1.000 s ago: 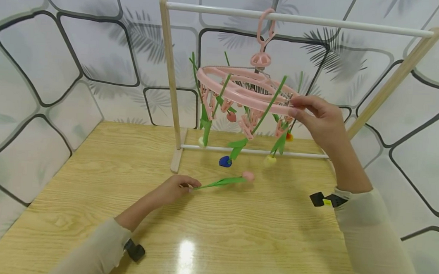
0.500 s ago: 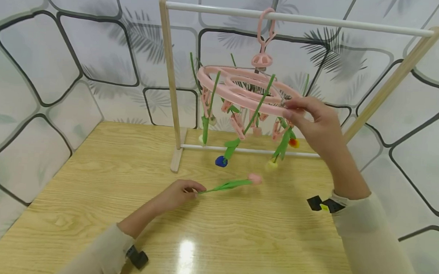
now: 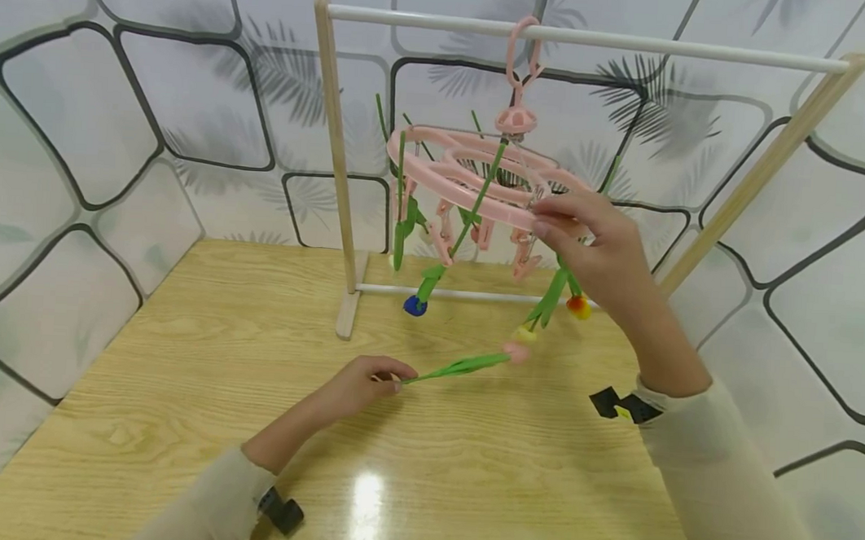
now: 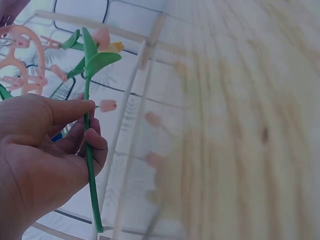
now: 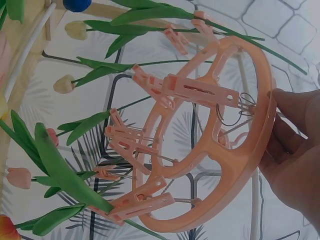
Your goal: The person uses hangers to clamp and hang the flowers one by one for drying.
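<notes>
My left hand (image 3: 356,387) pinches the green stem of a pink artificial tulip (image 3: 471,364) just above the table. In the left wrist view, the tulip's stem (image 4: 91,170) runs between thumb and fingers, its leaves and bloom upward. With thumb and fingers, my right hand (image 3: 599,238) grips the rim of a pink round clip hanger (image 3: 437,183). Tulips hang bloom-down from its pegs, among them a blue tulip (image 3: 415,306), a yellow tulip (image 3: 524,333) and a red-orange tulip (image 3: 579,307). Near my right fingers, one peg (image 5: 195,91) holds nothing.
The hanger hooks over the white top bar (image 3: 664,46) of a wooden-legged rack (image 3: 336,147). A lower white bar (image 3: 468,294) crosses close to the wood-grain table (image 3: 178,354). Patterned wall panels (image 3: 207,95) stand behind and at both sides.
My right hand has moved left with the rim, turning the hanger, and the blue tulip has swung left. My left hand has shifted slightly right with the pink tulip.
</notes>
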Demonstrator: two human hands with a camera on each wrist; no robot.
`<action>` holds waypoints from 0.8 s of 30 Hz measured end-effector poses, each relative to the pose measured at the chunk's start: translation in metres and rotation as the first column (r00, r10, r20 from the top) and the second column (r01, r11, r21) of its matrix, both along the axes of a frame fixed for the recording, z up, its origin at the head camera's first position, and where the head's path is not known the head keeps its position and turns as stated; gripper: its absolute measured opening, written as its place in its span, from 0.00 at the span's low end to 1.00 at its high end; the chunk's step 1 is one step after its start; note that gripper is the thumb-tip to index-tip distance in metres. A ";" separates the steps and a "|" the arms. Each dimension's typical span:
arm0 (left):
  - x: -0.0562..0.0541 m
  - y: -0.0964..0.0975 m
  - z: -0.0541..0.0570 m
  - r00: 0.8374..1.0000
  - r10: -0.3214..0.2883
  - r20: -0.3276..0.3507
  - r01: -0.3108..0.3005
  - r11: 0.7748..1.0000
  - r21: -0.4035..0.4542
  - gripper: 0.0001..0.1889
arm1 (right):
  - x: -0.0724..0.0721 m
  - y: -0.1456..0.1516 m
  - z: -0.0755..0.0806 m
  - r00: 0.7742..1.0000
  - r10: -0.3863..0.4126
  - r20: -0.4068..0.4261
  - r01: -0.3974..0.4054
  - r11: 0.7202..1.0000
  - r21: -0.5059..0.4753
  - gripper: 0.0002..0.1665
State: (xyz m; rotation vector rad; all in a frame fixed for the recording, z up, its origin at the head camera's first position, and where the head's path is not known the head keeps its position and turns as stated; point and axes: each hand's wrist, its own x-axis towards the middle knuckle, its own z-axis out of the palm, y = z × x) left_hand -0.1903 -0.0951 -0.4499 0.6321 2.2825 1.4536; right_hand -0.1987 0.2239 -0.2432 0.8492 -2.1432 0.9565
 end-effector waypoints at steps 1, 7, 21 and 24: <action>0.001 0.000 0.001 1.000 -0.002 -0.001 0.002 1.000 0.005 0.14 | 0.000 -0.001 0.000 1.000 0.000 0.004 0.000 1.000 0.000 0.14; 0.007 -0.002 0.014 0.998 -0.024 -0.053 0.026 0.999 0.027 0.15 | 0.001 -0.003 -0.002 1.000 -0.024 -0.002 0.024 0.999 0.025 0.16; 0.016 0.009 0.074 0.955 0.000 -0.298 0.006 1.000 0.019 0.14 | 0.033 -0.001 -0.021 0.977 -0.148 -0.156 0.141 0.989 -0.050 0.19; 0.018 0.015 0.082 0.940 0.021 -0.339 -0.014 1.000 0.023 0.13 | 0.048 -0.011 -0.032 0.975 -0.112 -0.194 0.102 0.993 -0.060 0.18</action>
